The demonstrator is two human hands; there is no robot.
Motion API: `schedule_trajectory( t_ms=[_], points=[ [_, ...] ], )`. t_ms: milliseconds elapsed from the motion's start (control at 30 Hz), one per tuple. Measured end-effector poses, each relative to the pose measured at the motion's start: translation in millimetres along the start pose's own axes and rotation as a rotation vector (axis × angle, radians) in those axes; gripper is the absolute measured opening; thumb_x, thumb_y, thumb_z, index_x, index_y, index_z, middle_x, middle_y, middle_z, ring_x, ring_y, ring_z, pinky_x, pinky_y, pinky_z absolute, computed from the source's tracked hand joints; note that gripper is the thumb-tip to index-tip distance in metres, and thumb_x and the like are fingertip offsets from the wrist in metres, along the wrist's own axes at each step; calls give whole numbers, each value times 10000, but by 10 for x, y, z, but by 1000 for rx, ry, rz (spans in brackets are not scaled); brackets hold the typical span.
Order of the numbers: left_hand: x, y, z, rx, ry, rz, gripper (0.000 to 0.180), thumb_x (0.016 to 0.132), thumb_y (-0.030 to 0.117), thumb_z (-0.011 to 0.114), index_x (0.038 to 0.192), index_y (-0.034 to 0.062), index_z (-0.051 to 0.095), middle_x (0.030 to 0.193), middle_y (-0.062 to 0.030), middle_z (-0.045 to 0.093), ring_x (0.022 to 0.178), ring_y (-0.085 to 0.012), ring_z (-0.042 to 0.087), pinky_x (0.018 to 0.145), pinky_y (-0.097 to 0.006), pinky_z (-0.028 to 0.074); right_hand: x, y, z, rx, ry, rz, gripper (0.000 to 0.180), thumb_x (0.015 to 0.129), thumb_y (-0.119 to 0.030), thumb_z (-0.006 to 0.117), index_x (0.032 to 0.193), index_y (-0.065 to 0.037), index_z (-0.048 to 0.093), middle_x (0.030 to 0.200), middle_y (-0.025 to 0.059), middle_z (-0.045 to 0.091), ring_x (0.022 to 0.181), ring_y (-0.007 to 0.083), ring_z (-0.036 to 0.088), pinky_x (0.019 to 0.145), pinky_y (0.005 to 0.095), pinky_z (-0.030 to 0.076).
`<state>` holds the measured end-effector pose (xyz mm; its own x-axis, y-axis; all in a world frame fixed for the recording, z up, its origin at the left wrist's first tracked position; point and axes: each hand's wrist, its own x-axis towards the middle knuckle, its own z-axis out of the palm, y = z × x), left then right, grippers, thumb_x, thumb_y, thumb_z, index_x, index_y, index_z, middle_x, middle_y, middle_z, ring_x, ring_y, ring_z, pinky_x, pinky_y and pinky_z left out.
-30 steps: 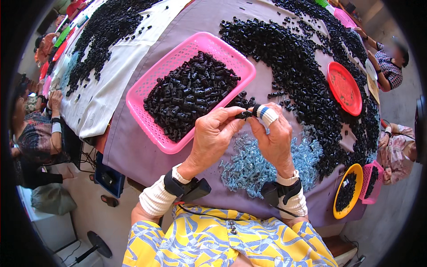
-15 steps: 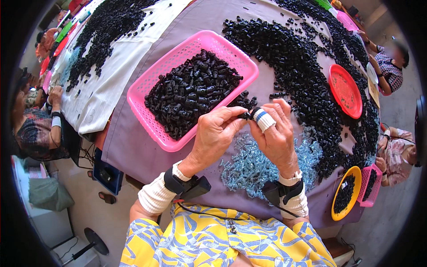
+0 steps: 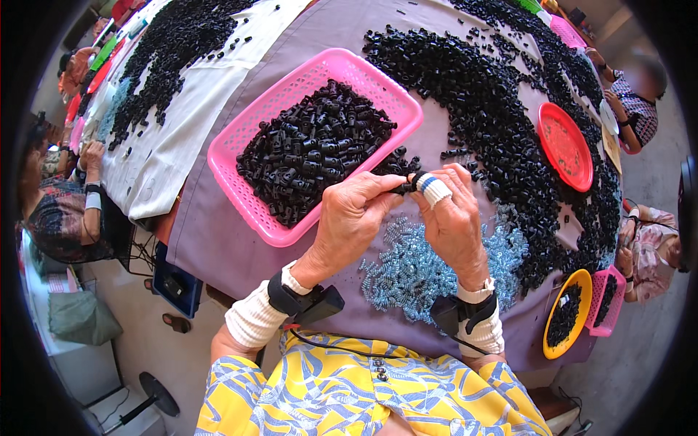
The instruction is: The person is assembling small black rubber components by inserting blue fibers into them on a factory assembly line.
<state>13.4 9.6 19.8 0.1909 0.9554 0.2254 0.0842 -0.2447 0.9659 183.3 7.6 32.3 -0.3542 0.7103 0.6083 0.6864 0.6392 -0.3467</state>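
My left hand [image 3: 349, 218] and my right hand [image 3: 452, 218] meet above the purple-covered table [image 3: 218, 240], pinching one small black plastic part [image 3: 402, 187] between their fingertips. A white and blue wrap covers my right forefinger. Just left of the hands lies a pink basket [image 3: 240, 134] full of black parts. Under my wrists spreads a heap of small silvery-blue springs [image 3: 407, 272]. A wide band of loose black parts [image 3: 494, 123] lies beyond my right hand.
A red plate [image 3: 566, 145] rests on the black parts at the right. A yellow bowl [image 3: 563, 323] and a small pink basket [image 3: 607, 309] hold black parts near the right edge. Other people sit at left and right. A white cloth [image 3: 171, 138] carries more black parts.
Both hands stay together over the springs; they have shifted slightly, and the fingers keep working the small black part between them.
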Motion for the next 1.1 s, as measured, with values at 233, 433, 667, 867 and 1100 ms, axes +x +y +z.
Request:
schedule_trajectory(
  t_ms=[233, 433, 667, 867, 1100],
  points=[
    [-12, -13, -1, 5, -37, -40, 263, 824, -80, 587, 1062, -4, 671, 854, -42, 643, 724, -70, 591, 655, -198, 486, -2, -85, -30, -64, -92, 61, 176, 737, -23, 641, 896, 35, 592, 887, 157, 591, 883, 317, 566, 846, 436, 430],
    [-27, -29, -6, -66, -42, -94, 252, 832, -71, 584, 1061, -10, 669, 841, -48, 633, 718, -82, 595, 659, -204, 489, -41, -69, 28, -61, -112, 31, 185, 731, 13, 616, 906, 51, 567, 864, 167, 573, 859, 336, 551, 834, 427, 441],
    [-26, -67, -22, -154, -48, -194, 229, 842, -58, 588, 1056, -32, 665, 841, -46, 645, 707, -85, 605, 655, -205, 496, -24, 5, 49, -16, -109, -52, 212, 674, 55, 605, 880, 45, 559, 837, 165, 566, 836, 329, 550, 819, 427, 449],
    [-6, -67, -27, -293, -72, -369, 220, 855, -4, 612, 1068, -24, 663, 792, -46, 669, 698, -82, 613, 655, -201, 499, -27, 79, 49, -18, -153, -75, 176, 656, 46, 607, 824, 29, 557, 785, 140, 560, 799, 300, 552, 810, 413, 449],
    [21, -140, -34, -293, -94, -328, 224, 860, 21, 622, 1076, -27, 659, 827, -52, 672, 719, -84, 612, 679, -209, 505, -29, 64, 31, -100, -159, -48, 141, 687, 10, 616, 817, 16, 564, 756, 119, 548, 785, 281, 551, 817, 401, 434]
  ],
)
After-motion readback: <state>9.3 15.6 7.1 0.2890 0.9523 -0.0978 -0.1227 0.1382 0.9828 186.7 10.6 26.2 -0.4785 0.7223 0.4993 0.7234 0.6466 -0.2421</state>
